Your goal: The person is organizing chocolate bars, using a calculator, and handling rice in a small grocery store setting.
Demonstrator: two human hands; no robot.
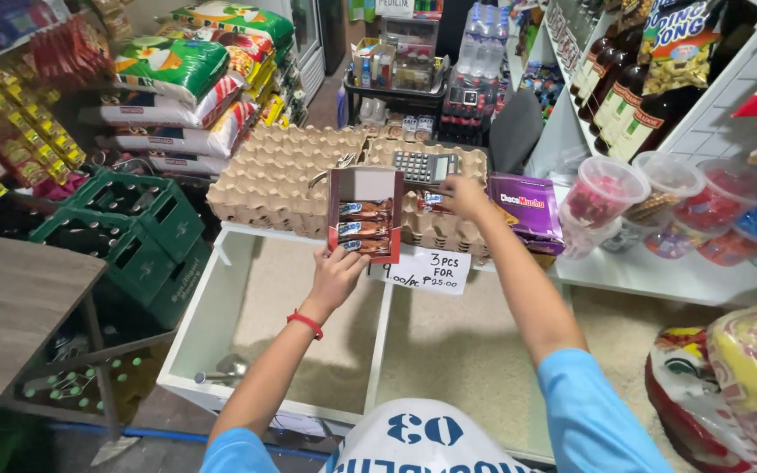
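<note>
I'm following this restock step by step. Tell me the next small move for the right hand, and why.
Probably carry the wrapped bar in the right hand leftward into the open box. The left hand steadies the box from below, tilted open on the egg trays. Similar bars already lie in rows in its lower part, and the upper part is bare.

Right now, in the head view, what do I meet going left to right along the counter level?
Green crates → left hand on the open snack box → calculator → right hand holding a snack bar → purple snack box → clear tubs of sweets.
</note>
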